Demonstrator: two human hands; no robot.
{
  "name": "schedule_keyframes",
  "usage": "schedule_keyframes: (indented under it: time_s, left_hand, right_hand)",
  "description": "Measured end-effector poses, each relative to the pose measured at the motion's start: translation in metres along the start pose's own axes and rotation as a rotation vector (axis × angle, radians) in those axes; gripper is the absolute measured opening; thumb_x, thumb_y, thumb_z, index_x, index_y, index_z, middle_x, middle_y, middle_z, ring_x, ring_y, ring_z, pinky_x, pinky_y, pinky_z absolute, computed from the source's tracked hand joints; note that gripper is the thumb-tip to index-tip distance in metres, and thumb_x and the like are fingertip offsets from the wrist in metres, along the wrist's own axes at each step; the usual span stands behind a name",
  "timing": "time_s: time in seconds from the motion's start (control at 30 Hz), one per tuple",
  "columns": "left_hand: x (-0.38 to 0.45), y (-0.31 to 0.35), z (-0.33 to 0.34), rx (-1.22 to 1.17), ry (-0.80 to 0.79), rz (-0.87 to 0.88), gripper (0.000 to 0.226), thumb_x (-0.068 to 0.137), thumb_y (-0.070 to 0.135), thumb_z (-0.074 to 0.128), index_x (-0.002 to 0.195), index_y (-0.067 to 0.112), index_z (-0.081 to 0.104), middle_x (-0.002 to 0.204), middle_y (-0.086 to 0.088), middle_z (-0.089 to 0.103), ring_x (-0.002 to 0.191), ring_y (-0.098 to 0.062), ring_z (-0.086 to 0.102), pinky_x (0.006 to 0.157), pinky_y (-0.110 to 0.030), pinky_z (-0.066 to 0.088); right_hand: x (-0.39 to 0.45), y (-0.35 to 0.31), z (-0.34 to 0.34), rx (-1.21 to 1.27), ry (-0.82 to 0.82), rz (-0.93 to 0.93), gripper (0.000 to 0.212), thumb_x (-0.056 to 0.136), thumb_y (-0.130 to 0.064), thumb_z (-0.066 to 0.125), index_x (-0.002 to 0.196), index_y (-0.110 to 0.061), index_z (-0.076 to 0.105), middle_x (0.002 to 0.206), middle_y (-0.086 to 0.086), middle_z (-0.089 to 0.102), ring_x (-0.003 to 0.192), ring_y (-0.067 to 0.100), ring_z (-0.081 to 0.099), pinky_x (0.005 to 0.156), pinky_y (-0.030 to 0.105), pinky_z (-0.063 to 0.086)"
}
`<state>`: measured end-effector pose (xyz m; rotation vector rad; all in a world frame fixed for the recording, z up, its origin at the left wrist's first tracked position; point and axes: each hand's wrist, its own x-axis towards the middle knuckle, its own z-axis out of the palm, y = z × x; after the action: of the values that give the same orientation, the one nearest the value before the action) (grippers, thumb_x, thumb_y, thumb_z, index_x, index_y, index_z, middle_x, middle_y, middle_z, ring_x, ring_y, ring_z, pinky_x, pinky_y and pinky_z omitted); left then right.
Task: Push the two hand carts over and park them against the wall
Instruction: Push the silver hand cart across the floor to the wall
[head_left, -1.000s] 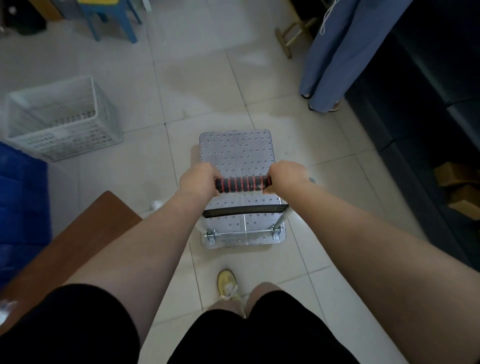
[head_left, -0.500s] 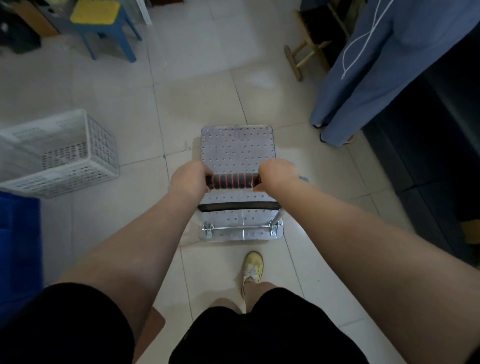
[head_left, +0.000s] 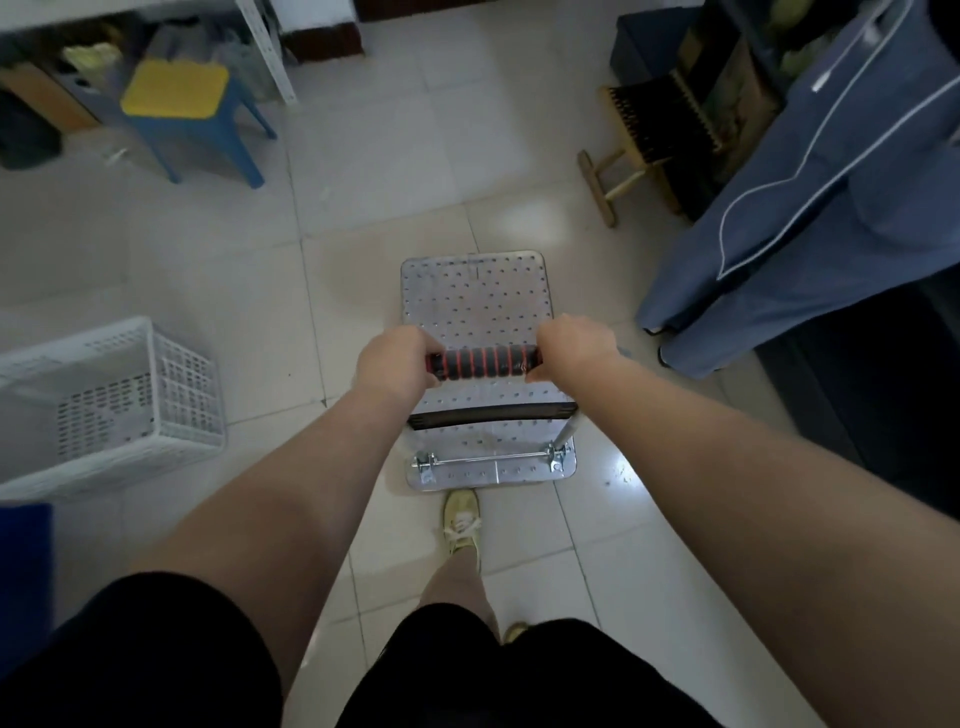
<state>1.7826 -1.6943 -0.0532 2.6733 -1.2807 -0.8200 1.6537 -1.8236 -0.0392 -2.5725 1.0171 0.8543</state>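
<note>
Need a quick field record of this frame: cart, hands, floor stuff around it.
cart: one hand cart in view, metal deck bare, on tiled floor
handle: red-and-black handle, both ends covered by hands
left hand: left hand closed on the handle
right hand: right hand closed on the handle
left of cart: white crate
ahead left: blue stool, yellow seat
right of cart: person in blue clothing
second cart: not in view

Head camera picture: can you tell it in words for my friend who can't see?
Both hands, left and right, grip the red-and-black handle of a silver hand cart on a tiled floor. A white crate sits left, a blue stool ahead.
</note>
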Motion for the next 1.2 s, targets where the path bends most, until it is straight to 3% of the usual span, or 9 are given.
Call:
schedule_keyframes:
  time_s: [0.17, 0.3, 0.57, 0.7, 0.87, 1.0, 1.1, 1.2]
  left_hand:
    - [0.084, -0.006, -0.041, 0.028, -0.049, 0.056, 0.025, 0.083, 0.013, 0.065, 0.107, 0.017, 0.071, 0.102, -0.012, 0.067, 0.099, -0.029, 0.063, 0.069, -0.026, 0.036]
    - [0.151, -0.008, -0.076, 0.055, -0.059, 0.085, 0.021, 0.082, 0.012, 0.065, 0.102, 0.015, 0.072, 0.1, -0.013, 0.067, 0.096, -0.03, 0.063, 0.068, -0.026, 0.037]
    - [0.294, 0.005, -0.147, 0.123, -0.069, 0.052, 0.024, 0.081, 0.011, 0.066, 0.104, 0.018, 0.072, 0.09, -0.006, 0.064, 0.09, -0.025, 0.063, 0.067, -0.027, 0.041]
    - [0.358, 0.016, -0.182, 0.142, -0.087, 0.031, 0.026, 0.081, 0.011, 0.067, 0.105, 0.021, 0.071, 0.101, -0.008, 0.069, 0.099, -0.028, 0.064, 0.069, -0.028, 0.041]
    - [0.443, 0.023, -0.22, 0.125, -0.083, 0.036, 0.027, 0.079, 0.009, 0.067, 0.104, 0.02, 0.072, 0.099, -0.008, 0.07, 0.097, -0.028, 0.065, 0.069, -0.028, 0.041]
    - [0.505, 0.026, -0.25, 0.132, -0.044, 0.068, 0.027, 0.08, 0.007, 0.065, 0.103, 0.018, 0.072, 0.1, -0.01, 0.069, 0.097, -0.03, 0.064, 0.067, -0.028, 0.038]
    - [0.558, 0.032, -0.276, 0.142, -0.077, 0.093, 0.027, 0.082, 0.009, 0.063, 0.107, 0.016, 0.071, 0.104, -0.011, 0.069, 0.1, -0.031, 0.064, 0.069, -0.027, 0.038]
    - [0.611, 0.039, -0.301, 0.154, -0.105, 0.116, 0.025, 0.082, 0.009, 0.063, 0.105, 0.014, 0.071, 0.094, -0.009, 0.067, 0.09, -0.028, 0.062, 0.068, -0.026, 0.037]
  right_hand:
    - [0.071, 0.004, -0.053, 0.019, -0.02, 0.042, 0.036, 0.087, -0.036, 0.066, 0.111, -0.009, 0.062, 0.071, -0.001, 0.047, 0.08, 0.018, 0.052, 0.071, 0.029, 0.048]
    - [0.128, 0.008, -0.091, 0.028, -0.026, 0.06, 0.033, 0.088, -0.036, 0.064, 0.109, -0.01, 0.062, 0.065, -0.002, 0.041, 0.077, 0.018, 0.052, 0.066, 0.027, 0.044]
    - [0.25, 0.028, -0.181, 0.019, -0.023, 0.014, 0.033, 0.09, -0.036, 0.061, 0.11, -0.011, 0.06, 0.069, 0.0, 0.044, 0.079, 0.019, 0.051, 0.068, 0.028, 0.045]
    - [0.309, 0.039, -0.226, 0.008, -0.067, 0.003, 0.035, 0.088, -0.039, 0.063, 0.108, -0.011, 0.061, 0.065, 0.0, 0.042, 0.078, 0.02, 0.053, 0.067, 0.029, 0.044]
    - [0.386, 0.053, -0.281, 0.01, -0.106, 0.01, 0.039, 0.087, -0.044, 0.062, 0.108, -0.012, 0.06, 0.067, 0.001, 0.043, 0.079, 0.021, 0.052, 0.069, 0.03, 0.044]
    - [0.438, 0.062, -0.325, -0.038, -0.072, -0.003, 0.041, 0.089, -0.045, 0.059, 0.11, -0.01, 0.06, 0.074, 0.002, 0.048, 0.079, 0.021, 0.052, 0.069, 0.03, 0.046]
    - [0.477, 0.072, -0.359, -0.032, -0.05, 0.028, 0.039, 0.089, -0.044, 0.059, 0.11, -0.01, 0.06, 0.065, 0.0, 0.04, 0.079, 0.021, 0.05, 0.068, 0.029, 0.044]
    - [0.518, 0.081, -0.392, -0.048, -0.038, 0.043, 0.038, 0.09, -0.043, 0.059, 0.108, -0.01, 0.059, 0.064, 0.0, 0.039, 0.077, 0.02, 0.05, 0.066, 0.029, 0.043]
